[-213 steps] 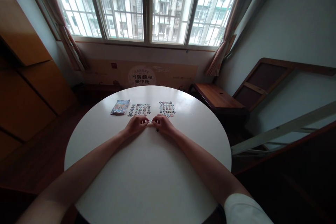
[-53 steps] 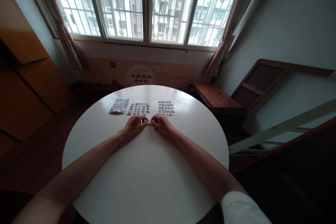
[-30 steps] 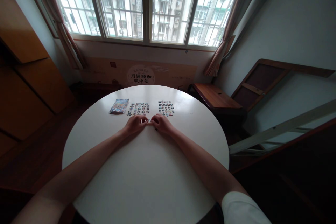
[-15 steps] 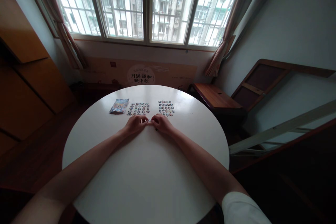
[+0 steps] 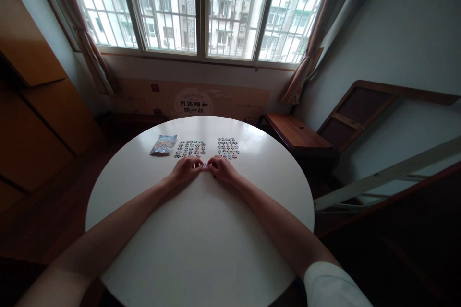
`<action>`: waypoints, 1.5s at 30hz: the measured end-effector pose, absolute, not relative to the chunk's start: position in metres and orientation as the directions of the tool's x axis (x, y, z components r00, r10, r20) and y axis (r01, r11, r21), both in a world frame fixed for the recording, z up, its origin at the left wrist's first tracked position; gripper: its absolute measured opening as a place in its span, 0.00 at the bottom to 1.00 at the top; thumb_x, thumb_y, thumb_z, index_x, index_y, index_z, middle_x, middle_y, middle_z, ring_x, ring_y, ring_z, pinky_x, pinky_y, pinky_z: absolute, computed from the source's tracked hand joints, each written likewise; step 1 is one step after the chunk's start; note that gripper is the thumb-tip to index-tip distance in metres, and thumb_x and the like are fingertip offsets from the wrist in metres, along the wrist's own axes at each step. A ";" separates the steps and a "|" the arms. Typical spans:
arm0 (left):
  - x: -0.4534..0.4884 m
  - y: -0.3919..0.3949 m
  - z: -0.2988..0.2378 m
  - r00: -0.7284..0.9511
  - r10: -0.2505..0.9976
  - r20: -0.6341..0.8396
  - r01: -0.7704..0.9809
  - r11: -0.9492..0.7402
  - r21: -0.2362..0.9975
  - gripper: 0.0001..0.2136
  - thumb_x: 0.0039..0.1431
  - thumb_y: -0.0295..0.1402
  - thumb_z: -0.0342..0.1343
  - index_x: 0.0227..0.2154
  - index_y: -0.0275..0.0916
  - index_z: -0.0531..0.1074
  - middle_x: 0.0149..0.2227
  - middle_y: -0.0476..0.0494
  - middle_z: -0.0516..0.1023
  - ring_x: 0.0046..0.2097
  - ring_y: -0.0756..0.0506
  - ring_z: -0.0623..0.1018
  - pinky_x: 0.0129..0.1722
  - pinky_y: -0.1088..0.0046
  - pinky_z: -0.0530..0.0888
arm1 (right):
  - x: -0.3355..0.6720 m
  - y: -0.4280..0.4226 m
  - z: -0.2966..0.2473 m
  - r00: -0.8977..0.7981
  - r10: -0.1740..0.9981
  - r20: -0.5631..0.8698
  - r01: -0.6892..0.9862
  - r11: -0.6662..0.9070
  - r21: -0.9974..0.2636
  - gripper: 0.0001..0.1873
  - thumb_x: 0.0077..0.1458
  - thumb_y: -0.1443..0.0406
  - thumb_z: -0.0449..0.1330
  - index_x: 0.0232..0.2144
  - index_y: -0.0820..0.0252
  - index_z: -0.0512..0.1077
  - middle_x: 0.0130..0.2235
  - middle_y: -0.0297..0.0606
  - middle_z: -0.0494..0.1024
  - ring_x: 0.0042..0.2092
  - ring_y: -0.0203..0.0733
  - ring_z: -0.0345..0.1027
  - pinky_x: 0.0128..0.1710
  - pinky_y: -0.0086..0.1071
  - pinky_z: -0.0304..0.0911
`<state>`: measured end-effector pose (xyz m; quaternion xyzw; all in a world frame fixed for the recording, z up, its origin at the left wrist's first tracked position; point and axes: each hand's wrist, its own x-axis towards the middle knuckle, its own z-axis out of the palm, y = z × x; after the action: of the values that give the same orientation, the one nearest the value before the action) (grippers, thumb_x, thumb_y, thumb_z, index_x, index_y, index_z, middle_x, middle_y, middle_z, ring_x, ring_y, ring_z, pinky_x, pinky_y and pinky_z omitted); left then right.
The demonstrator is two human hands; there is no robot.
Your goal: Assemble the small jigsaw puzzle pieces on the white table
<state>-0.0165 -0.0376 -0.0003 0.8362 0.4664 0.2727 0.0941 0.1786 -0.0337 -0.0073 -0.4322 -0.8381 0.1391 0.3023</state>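
My left hand (image 5: 186, 168) and my right hand (image 5: 221, 168) meet near the middle of the white round table (image 5: 194, 230). Their fingers pinch a small puzzle piece (image 5: 205, 165) between them; whether it is one piece or two joined ones I cannot make out. Just beyond my left hand lie rows of loose puzzle pieces (image 5: 191, 148), and a second group of puzzle pieces (image 5: 228, 147) is laid out past my right hand. A tiny dark thing (image 5: 214, 177) shows under my right hand.
A printed picture packet (image 5: 163, 145) lies left of the pieces. Behind the table's far edge stands a cardboard panel (image 5: 230, 100) below the window. At the right are a wooden bench (image 5: 298, 130) and a leaning wooden frame (image 5: 370, 100).
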 end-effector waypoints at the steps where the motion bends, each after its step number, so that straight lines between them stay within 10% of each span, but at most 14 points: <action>1: -0.016 -0.038 0.000 0.415 0.832 0.368 0.729 -0.546 0.414 0.10 0.54 0.37 0.53 0.31 0.39 0.77 0.25 0.49 0.78 0.27 0.51 0.74 0.29 0.79 0.66 | 0.179 -0.033 -0.008 -0.444 0.807 0.390 0.638 0.590 -0.494 0.06 0.53 0.68 0.57 0.32 0.62 0.74 0.29 0.35 0.69 0.30 0.33 0.59 0.32 0.26 0.53; 45: -0.018 -0.035 -0.005 0.415 0.827 0.380 0.716 -0.554 0.425 0.10 0.54 0.38 0.54 0.31 0.39 0.77 0.25 0.49 0.77 0.26 0.51 0.74 0.29 0.79 0.66 | 0.179 -0.033 -0.007 -0.446 0.809 0.383 0.648 0.587 -0.486 0.06 0.53 0.67 0.57 0.32 0.62 0.74 0.30 0.35 0.69 0.31 0.34 0.60 0.32 0.26 0.53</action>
<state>-0.0179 -0.0348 -0.0046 0.8353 0.4616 0.2819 0.0986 0.1787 -0.0329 -0.0074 -0.4339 -0.8393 0.1355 0.2983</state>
